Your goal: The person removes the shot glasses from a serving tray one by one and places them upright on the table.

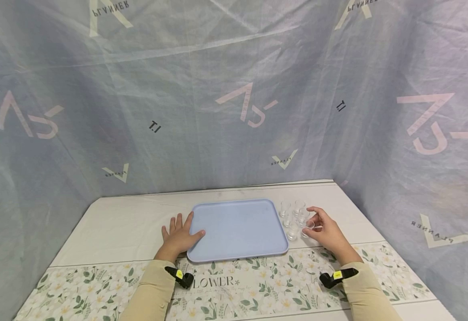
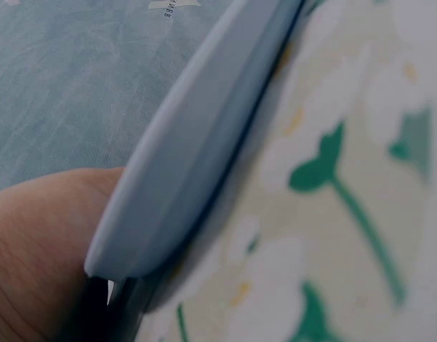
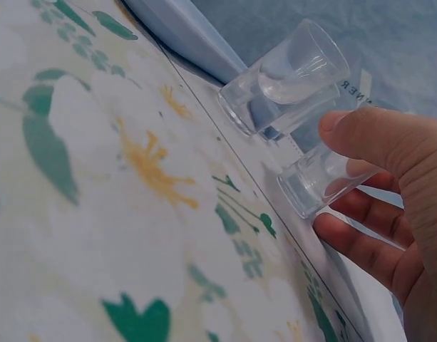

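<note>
A light blue rectangular tray [image 1: 238,229] lies on the table. My left hand [image 1: 179,239] is at its left edge with the fingers spread, the thumb reaching over the rim onto the tray. In the left wrist view the tray's side [image 2: 182,142] hides most of that hand. To the right of the tray stands a group of small clear shot glasses [image 1: 292,231]. My right hand [image 1: 328,232] holds the nearest right one, a shot glass [image 3: 307,182], between thumb and curled fingers. Beside it another shot glass [image 3: 282,75] stands upright, closer to the tray.
A white table cover [image 1: 125,227] carries a floral band [image 1: 93,290] along the front, partly under the tray's near edge. Grey-blue printed curtains [image 1: 201,111] enclose the table at the back and both sides. Several more glasses stand close behind the right hand's glass.
</note>
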### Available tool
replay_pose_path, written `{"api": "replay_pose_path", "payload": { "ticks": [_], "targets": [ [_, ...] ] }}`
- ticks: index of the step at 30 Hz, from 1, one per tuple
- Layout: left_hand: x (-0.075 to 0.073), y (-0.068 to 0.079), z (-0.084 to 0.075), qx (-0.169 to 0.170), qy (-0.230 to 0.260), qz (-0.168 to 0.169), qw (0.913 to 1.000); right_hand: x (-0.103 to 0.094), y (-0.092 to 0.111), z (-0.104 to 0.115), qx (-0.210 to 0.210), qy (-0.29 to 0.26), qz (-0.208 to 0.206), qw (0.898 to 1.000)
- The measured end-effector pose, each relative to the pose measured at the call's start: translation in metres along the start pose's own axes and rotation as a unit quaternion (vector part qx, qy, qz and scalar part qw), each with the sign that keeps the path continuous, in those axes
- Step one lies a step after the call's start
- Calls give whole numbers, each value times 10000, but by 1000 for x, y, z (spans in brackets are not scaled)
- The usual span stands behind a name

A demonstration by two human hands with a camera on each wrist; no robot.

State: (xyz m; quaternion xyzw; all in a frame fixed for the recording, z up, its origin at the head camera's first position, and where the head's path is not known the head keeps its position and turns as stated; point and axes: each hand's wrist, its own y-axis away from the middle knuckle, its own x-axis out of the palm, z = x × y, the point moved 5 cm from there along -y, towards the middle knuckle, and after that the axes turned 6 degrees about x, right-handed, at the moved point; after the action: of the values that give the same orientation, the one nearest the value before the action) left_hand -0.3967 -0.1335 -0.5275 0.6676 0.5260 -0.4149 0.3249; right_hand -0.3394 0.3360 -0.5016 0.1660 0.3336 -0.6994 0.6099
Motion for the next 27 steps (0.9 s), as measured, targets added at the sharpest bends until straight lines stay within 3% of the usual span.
{"api": "replay_pose_path", "payload": {
  "ticks": [15, 23, 27],
  "targets": [
    [-2, -1, -4, 42, 33, 85, 9999, -4, 2, 1, 226, -2, 300, 9993],
    [-2, -3, -4, 68, 70, 81, 9999, -8, 2, -1, 344, 109, 663, 9971],
    [-4, -3, -1, 94, 134, 92, 9998, -14, -1, 2, 276, 260, 516, 9979]
  ]
}}
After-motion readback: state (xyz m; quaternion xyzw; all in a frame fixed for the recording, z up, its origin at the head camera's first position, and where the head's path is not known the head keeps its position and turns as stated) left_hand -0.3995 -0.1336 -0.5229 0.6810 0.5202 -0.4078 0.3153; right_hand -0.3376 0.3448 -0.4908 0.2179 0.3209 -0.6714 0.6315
